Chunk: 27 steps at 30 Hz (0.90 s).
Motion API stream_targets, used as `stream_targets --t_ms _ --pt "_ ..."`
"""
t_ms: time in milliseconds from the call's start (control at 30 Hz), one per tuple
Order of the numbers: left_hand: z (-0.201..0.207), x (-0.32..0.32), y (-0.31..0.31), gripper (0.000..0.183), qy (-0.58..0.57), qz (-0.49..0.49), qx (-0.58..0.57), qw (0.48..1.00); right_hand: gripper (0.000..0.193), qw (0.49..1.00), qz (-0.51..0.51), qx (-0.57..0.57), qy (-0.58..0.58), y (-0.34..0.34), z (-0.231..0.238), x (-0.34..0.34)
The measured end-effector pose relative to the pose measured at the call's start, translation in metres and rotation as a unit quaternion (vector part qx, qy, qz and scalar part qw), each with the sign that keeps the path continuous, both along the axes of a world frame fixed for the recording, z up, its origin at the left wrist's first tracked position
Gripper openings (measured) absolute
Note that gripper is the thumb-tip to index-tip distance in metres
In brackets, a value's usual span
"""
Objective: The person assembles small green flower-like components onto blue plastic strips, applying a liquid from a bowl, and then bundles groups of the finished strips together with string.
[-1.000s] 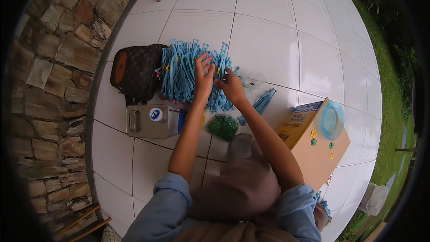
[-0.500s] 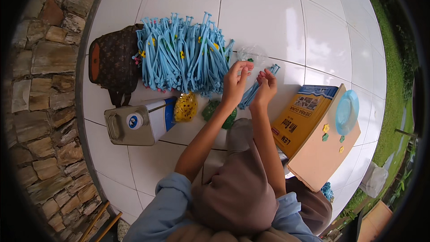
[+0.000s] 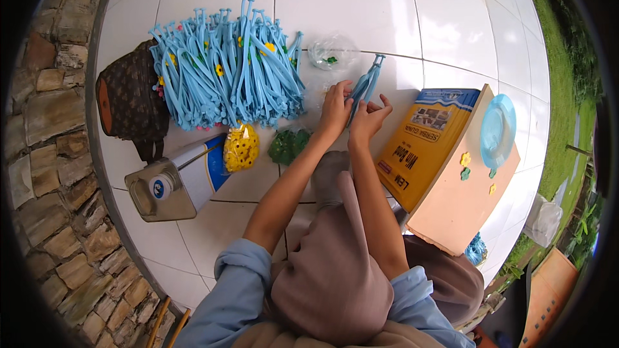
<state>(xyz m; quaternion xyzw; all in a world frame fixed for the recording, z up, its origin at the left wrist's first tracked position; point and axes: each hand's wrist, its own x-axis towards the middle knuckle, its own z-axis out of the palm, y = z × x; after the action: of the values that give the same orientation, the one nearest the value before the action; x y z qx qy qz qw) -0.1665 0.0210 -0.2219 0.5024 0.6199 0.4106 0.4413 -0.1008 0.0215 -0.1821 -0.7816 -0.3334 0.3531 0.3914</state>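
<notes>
My left hand (image 3: 335,115) is beside a small bundle of light blue rubbery strips (image 3: 369,82), its bent fingertips drawn together at the bundle's left side. Close on the right, my right hand (image 3: 367,122) has thumb and forefinger pinched near the strips' lower end, its other fingers raised. Whatever lies between the fingers of either hand is too small or hidden to make out. Above my left hand sits a clear plastic bowl (image 3: 332,51) with a green piece in it. A big heap of blue strips (image 3: 225,74), dotted with yellow flowers, spreads to the left.
Bags of yellow pieces (image 3: 241,147) and green pieces (image 3: 288,147) lie below the heap. A metal can (image 3: 161,188) and a brown patterned backpack (image 3: 129,93) stand left. At right, a yellow box (image 3: 429,138) adjoins a cardboard panel (image 3: 458,209) bearing flowers and a blue plate (image 3: 498,132).
Both hands have come lower and closer to the small bundle of strips. The view has shifted, so the heap and can appear farther left.
</notes>
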Motion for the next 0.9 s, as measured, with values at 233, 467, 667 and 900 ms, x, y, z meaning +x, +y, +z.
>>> stream_targets --t_ms 233,467,667,900 --pt "0.094 0.0 0.004 0.046 0.031 0.061 0.127 0.99 0.041 0.985 0.039 0.151 0.071 0.003 0.126 0.003" --pt "0.229 -0.007 -0.005 0.062 0.179 0.008 0.349 0.92 0.041 0.946 0.181 0.269 0.008 -0.024 0.242 0.04" --pt "0.341 0.004 -0.014 0.052 0.319 -0.13 0.443 0.828 0.045 0.89 0.329 0.308 -0.068 -0.04 0.352 0.097" --pt "0.397 0.041 -0.052 0.016 0.277 -0.201 0.413 0.844 0.06 0.832 0.417 0.282 -0.235 -0.108 0.426 0.186"
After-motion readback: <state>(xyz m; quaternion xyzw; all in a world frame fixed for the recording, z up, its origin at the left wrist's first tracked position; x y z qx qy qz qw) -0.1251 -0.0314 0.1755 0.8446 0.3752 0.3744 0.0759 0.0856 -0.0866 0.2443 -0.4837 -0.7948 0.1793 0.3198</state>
